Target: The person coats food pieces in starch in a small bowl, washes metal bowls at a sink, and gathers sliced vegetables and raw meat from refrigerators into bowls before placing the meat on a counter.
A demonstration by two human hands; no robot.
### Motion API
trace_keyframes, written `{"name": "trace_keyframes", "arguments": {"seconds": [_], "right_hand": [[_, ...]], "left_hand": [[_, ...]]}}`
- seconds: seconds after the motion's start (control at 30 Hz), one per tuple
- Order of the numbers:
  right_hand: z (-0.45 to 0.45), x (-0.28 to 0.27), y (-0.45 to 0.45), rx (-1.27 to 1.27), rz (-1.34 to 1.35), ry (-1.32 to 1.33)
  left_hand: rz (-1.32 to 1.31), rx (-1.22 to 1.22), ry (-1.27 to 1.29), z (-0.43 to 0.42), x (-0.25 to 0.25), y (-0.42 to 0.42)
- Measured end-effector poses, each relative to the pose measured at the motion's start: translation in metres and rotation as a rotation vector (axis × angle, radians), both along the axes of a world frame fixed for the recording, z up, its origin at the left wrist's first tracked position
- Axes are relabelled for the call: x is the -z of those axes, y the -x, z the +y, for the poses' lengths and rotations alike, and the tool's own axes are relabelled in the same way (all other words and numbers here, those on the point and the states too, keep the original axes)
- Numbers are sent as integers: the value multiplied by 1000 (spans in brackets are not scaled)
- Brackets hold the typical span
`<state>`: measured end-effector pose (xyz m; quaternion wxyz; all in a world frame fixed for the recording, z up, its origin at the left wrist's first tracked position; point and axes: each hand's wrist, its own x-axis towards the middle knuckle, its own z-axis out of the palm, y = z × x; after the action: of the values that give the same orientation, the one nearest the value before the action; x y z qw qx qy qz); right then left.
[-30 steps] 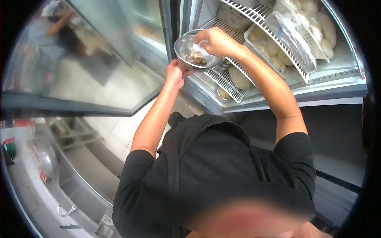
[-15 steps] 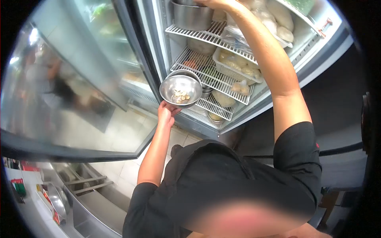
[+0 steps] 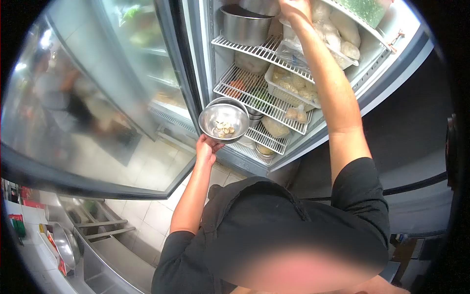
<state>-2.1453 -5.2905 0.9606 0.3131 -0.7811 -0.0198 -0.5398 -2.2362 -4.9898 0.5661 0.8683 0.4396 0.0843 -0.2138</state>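
In my left hand (image 3: 207, 146) is a steel bowl (image 3: 210, 122), gripped from below at its near rim. Several pale, cut pieces of food (image 3: 224, 129) lie in the bottom; I cannot tell their kind. A second metal rim (image 3: 230, 101) shows just behind this bowl. My right hand (image 3: 295, 9) reaches into the fridge at the top of the view, its fingers partly cut off by the edge. It appears closed on a metal bowl (image 3: 259, 5), tilted over a deep steel pot (image 3: 245, 29) on the upper wire shelf. The pot's dark inside shows.
The glass fridge door (image 3: 98, 103) stands open on the left. On the shelves are a white basket (image 3: 289, 95) with bagged food, a tub (image 3: 342, 56) of wrapped bundles and a small bowl (image 3: 265, 151). A steel sink unit (image 3: 117, 259) stands at lower left.
My right hand has moved right with the metal bowl, uncovering the pot's opening. The view has shifted slightly, so the shelves sit lower. My left hand still holds its bowl.
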Motion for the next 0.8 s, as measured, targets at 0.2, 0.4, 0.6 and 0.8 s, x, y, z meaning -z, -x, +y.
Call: {"name": "trace_keyframes", "arguments": {"seconds": [0.2,0.4,0.6,0.8], "right_hand": [[-26,24,23,124,-66,-121],[22,11,36,295,193,-68],[48,0,37,345,351,-24],[65,-32,61,-1,562,157]], "left_hand": [[-12,18,-6,0,11,-4],[30,3,13,-2,-2,-2],[6,27,8,-8,-3,-10],[14,58,21,-13,-4,-12]]}}
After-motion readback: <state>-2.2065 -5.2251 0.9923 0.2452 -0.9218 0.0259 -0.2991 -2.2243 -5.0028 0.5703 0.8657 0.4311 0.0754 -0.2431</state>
